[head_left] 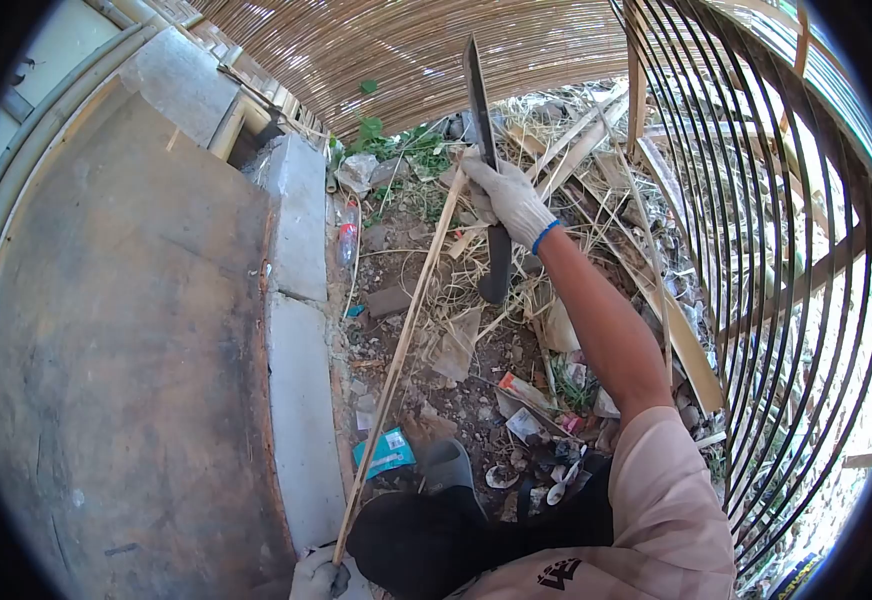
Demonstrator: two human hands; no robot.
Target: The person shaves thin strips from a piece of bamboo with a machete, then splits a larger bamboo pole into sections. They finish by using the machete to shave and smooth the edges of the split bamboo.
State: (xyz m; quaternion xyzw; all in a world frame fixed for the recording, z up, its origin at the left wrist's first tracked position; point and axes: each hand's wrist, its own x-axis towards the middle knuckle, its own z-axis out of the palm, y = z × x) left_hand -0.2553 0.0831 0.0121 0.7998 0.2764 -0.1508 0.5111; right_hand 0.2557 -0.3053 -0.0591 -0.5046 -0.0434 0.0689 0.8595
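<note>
My right hand (512,198), in a white knit glove with a blue cuff, is closed around a machete (478,105) near the base of its blade. The blade points up and away, and the dark handle hangs below the glove. A long, thin bamboo strip (401,345) slants from the fingers of that hand down to the bottom edge of the view. Its upper end meets the thumb side of the right glove. Down there my left hand (314,577), also gloved and partly cut off by the frame, is closed on the strip's lower end.
A large worn board (126,330) lies on the left beside a concrete ledge (301,400). Bamboo shavings, split pieces, a plastic bottle (347,243) and a blue packet (386,454) litter the ground. A slatted rack (756,250) stands right; a bamboo screen (396,55) hangs behind.
</note>
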